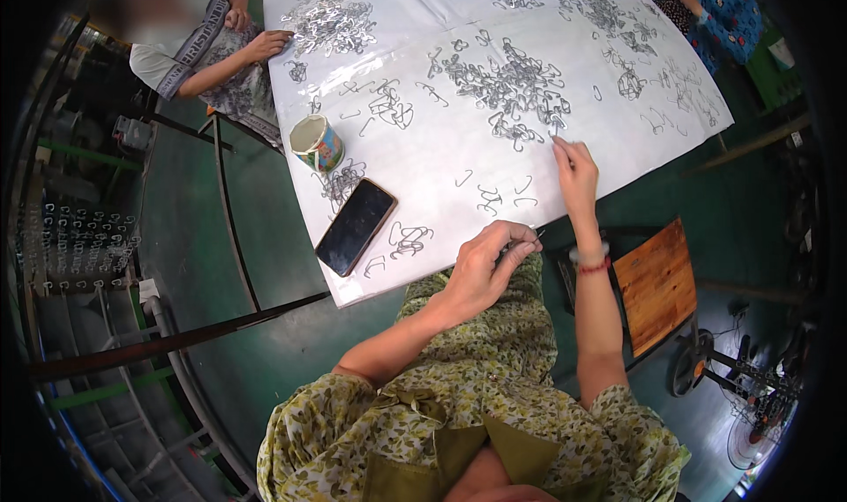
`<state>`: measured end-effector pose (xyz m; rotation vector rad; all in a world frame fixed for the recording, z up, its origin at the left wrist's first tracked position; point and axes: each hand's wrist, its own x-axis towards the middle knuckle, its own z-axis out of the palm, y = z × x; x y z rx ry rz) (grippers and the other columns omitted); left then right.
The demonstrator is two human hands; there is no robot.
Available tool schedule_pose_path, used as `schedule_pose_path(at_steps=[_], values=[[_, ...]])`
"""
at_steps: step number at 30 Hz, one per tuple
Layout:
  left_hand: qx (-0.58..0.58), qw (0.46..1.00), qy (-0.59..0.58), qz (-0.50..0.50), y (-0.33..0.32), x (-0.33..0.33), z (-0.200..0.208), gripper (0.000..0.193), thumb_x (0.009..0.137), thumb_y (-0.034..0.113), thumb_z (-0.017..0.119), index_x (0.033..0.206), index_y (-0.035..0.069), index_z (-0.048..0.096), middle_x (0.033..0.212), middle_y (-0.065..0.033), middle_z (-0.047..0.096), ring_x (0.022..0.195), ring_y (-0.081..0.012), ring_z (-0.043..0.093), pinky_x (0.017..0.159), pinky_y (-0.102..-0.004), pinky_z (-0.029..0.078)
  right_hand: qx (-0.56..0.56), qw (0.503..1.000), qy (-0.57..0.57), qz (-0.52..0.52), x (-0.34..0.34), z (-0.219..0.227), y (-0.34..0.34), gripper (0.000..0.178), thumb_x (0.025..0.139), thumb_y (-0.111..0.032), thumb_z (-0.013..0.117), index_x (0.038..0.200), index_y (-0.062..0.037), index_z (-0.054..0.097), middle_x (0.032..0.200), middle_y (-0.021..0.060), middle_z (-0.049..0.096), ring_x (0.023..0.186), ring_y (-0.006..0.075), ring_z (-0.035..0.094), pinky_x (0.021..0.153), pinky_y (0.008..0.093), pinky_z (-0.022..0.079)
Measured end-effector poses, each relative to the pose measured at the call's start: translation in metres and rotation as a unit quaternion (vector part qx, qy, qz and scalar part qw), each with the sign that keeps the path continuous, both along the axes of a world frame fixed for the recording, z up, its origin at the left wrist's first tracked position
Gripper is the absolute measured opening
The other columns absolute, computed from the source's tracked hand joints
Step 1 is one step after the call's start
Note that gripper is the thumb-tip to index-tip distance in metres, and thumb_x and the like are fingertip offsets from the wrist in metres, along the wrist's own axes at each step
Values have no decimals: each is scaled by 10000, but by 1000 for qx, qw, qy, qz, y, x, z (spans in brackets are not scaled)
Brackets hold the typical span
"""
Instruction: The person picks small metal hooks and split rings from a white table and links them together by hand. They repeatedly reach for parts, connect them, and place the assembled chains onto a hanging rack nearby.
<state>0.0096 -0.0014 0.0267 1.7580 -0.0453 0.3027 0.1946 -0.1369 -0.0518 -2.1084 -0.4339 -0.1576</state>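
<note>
My left hand [490, 262] is closed in a pinch over the table's near edge, and a bit of a thin metal hook [541, 234] sticks out at its fingertips. At the near right edge of a large pile of silvery metal hooks [507, 83], my right hand [577, 176] has its thumb and fingers pinched together. A small piece of metal shows at those fingertips, seemingly a hook from the pile. Between my hands and to the left, a few loose bent wire hooks [489, 198] lie on the white-covered table [432, 167].
Left of me are a black phone [356, 228], a patterned paper cup [317, 144] and a tangle of hooks [410, 240]. More hook piles [333, 24] lie farther off. One person [221, 52] sits at the left, another [728, 17] at the far right. A wooden stool [655, 284] stands right.
</note>
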Motion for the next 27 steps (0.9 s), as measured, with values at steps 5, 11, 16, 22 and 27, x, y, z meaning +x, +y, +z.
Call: schedule_pose_path(at_steps=[5, 11, 16, 22, 27], values=[[21, 1000, 12, 2, 7, -8, 2, 72, 945, 35, 611, 1000, -12, 605, 932, -111, 708, 856, -186, 685, 754, -310, 536, -242, 961, -134, 15, 48, -29, 26, 171, 844, -99, 671, 976, 1, 716, 852, 149, 636, 815, 332, 634, 780, 410, 527], [-7, 1000, -12, -11, 4, -10, -4, 108, 914, 41, 634, 1008, -6, 609, 926, -132, 652, 872, -281, 623, 761, -379, 493, -181, 983, 3, 15, 56, -14, 19, 112, 824, -63, 665, 905, 5, 701, 839, 136, 695, 742, 277, 673, 698, 363, 534], [38, 999, -24, -6, 2, -10, 3, 124, 915, 58, 643, 1016, -9, 615, 935, -131, 658, 883, -276, 642, 780, -369, 502, 35, 992, 87, 86, -11, 36, -2, 116, 862, -35, 657, 955, 24, 692, 808, 58, 670, 683, 102, 600, 621, 241, 479], [65, 997, -44, -14, -2, 0, -3, 131, 905, 56, 651, 1014, -8, 616, 934, -140, 663, 892, -296, 647, 777, -379, 508, -10, 978, 5, 208, -101, 138, -23, 286, 841, 83, 585, 1088, -8, 697, 787, 77, 602, 661, 126, 559, 583, 270, 439], [92, 994, -52, -23, -5, 1, -2, 140, 902, 58, 652, 1023, 1, 612, 948, -135, 667, 929, -300, 645, 785, -391, 514, -16, 983, -14, 185, -119, 154, -23, 419, 829, 93, 594, 1219, -49, 649, 783, 53, 559, 650, 113, 499, 589, 270, 434]])
